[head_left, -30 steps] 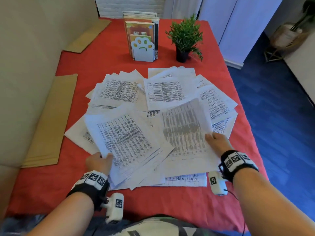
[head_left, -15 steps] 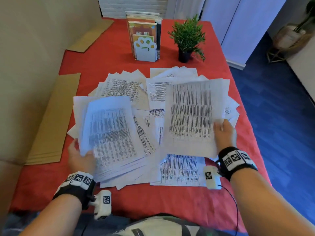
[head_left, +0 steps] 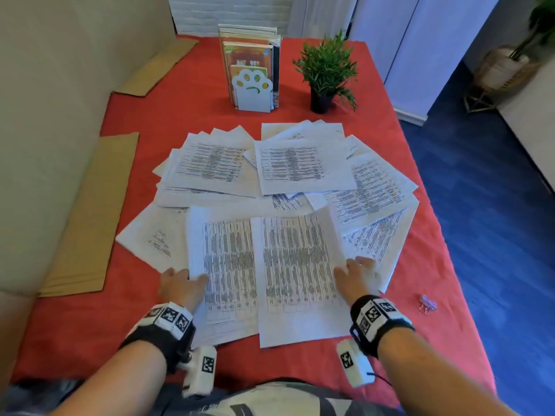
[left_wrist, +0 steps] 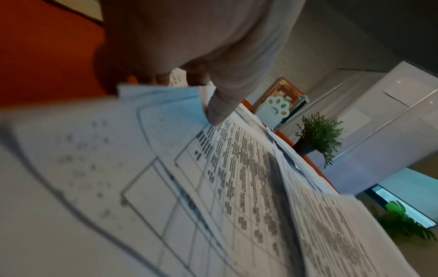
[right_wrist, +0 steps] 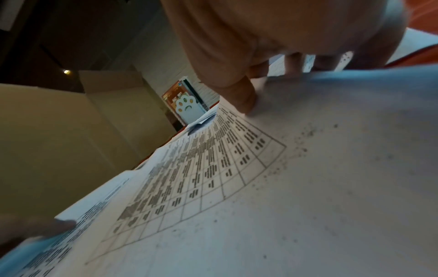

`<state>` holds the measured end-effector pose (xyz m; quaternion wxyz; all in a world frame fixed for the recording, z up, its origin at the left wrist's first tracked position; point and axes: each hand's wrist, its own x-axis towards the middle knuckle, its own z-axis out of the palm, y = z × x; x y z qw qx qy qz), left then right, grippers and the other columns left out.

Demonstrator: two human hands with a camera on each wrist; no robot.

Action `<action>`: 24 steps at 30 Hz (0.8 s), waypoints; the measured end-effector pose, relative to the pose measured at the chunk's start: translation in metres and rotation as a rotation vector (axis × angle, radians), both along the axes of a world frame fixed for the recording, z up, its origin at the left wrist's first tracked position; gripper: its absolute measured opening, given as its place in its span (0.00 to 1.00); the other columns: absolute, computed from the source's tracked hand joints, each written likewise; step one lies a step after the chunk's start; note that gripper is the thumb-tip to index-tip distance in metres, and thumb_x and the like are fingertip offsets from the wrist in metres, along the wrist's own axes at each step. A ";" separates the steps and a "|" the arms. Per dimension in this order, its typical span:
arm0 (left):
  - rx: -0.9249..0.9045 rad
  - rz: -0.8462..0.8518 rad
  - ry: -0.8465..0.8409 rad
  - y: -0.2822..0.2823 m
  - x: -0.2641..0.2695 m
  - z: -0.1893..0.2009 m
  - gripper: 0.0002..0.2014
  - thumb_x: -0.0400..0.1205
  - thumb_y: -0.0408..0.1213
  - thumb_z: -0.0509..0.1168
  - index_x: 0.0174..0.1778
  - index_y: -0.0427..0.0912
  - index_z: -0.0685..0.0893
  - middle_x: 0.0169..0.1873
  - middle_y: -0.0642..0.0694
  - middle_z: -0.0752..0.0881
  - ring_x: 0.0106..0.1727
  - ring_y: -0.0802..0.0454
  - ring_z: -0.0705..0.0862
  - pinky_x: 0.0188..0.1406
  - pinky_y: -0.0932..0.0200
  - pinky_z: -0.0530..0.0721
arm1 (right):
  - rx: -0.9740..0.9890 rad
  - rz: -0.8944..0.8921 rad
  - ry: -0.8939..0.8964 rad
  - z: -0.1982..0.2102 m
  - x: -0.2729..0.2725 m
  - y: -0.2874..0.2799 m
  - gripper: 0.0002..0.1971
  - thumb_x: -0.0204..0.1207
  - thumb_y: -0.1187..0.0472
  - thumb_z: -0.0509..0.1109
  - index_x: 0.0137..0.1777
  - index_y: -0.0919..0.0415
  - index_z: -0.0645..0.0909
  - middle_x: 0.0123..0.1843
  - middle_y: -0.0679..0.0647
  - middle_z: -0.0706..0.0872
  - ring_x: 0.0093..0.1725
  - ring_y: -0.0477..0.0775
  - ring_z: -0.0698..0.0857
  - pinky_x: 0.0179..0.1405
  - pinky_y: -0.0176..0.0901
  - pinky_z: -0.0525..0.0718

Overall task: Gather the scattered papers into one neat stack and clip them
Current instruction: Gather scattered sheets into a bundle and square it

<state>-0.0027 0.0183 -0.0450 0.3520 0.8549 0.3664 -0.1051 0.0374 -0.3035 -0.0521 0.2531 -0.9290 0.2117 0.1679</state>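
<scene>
Printed sheets [head_left: 303,165] lie fanned over the red tablecloth [head_left: 75,325]. At the front, my left hand [head_left: 192,277] pinches the left edge of a bundle of papers [head_left: 228,265], thumb [left_wrist: 218,112] on top and fingers underneath. My right hand [head_left: 348,270] pinches the right edge of another bundle [head_left: 297,271], thumb [right_wrist: 246,101] on top. The right bundle overlaps the left one; both sit low over the near part of the pile. A small purple clip [head_left: 428,303] lies on the cloth to the right of my right wrist.
A paw-shaped bookend with books [head_left: 252,85] and a potted plant [head_left: 326,70] stand at the back. Cardboard strips [head_left: 87,217] lie along the left by a beige wall. The table's right edge drops to a blue floor [head_left: 495,235].
Both hands have brought their bundles down and together. The right bundle, held up and apart half a second ago, now overlaps the left one near the front edge.
</scene>
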 end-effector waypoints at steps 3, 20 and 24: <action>-0.022 0.020 -0.043 -0.008 -0.001 0.000 0.16 0.78 0.41 0.67 0.51 0.30 0.85 0.71 0.32 0.68 0.53 0.40 0.77 0.68 0.52 0.75 | 0.131 0.004 -0.047 0.004 0.002 0.003 0.14 0.79 0.59 0.63 0.60 0.64 0.80 0.70 0.62 0.67 0.58 0.60 0.77 0.66 0.42 0.73; -0.260 0.024 -0.271 -0.005 -0.006 -0.005 0.44 0.73 0.18 0.65 0.81 0.50 0.55 0.67 0.49 0.77 0.61 0.46 0.81 0.59 0.54 0.81 | 0.327 0.078 -0.019 0.010 0.008 0.030 0.08 0.75 0.65 0.64 0.36 0.55 0.72 0.32 0.50 0.77 0.30 0.46 0.76 0.26 0.38 0.71; -0.001 0.091 -0.345 0.016 -0.007 0.007 0.26 0.76 0.20 0.61 0.71 0.37 0.73 0.59 0.35 0.84 0.59 0.36 0.82 0.52 0.52 0.77 | 0.217 -0.059 -0.032 0.006 0.009 0.012 0.05 0.75 0.67 0.60 0.38 0.61 0.73 0.31 0.51 0.76 0.31 0.50 0.75 0.26 0.40 0.67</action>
